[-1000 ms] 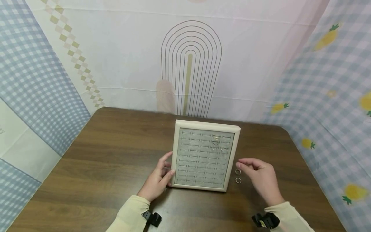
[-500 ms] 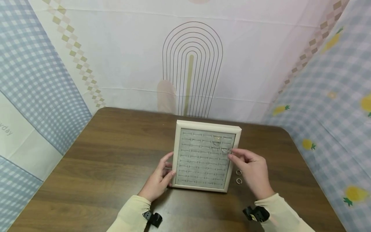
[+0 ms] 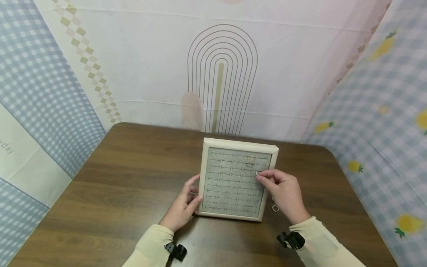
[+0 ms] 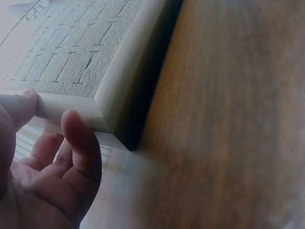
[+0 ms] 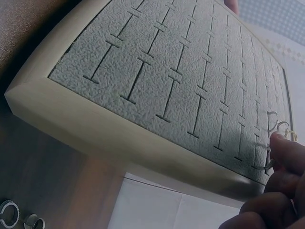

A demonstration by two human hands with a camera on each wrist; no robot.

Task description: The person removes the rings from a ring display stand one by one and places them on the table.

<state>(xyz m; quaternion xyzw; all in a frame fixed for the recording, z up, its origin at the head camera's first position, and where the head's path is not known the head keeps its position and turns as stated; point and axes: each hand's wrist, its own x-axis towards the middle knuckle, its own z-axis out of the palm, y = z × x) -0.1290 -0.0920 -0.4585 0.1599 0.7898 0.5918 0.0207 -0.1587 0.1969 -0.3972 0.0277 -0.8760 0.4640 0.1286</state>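
Note:
A ring display board (image 3: 230, 185) with a pale wooden frame and grey slotted padding stands tilted on the table. My left hand (image 3: 181, 209) grips its left edge, thumb on the front and fingers at the side and behind. My right hand (image 3: 285, 189) is at the upper right of the padding, with thumb and forefinger pinching a silver ring (image 3: 257, 173) at a slot. Close by, several rings sit in slots, among them a gold-toned ring (image 3: 251, 159). Two more rings lie on the table right of the board: an open-band ring (image 5: 9, 213) and a wider ring (image 5: 34, 221).
The brown wooden table (image 3: 133, 178) has rounded far corners. Behind it hangs a pale patterned cloth (image 3: 150, 66), with a blue checked cloth (image 3: 367, 122) on the right. Each wrist wears a small black camera.
My right hand has moved left and up from above the loose rings to the board, and its fingertips now pinch a ring there. The left hand keeps its grip.

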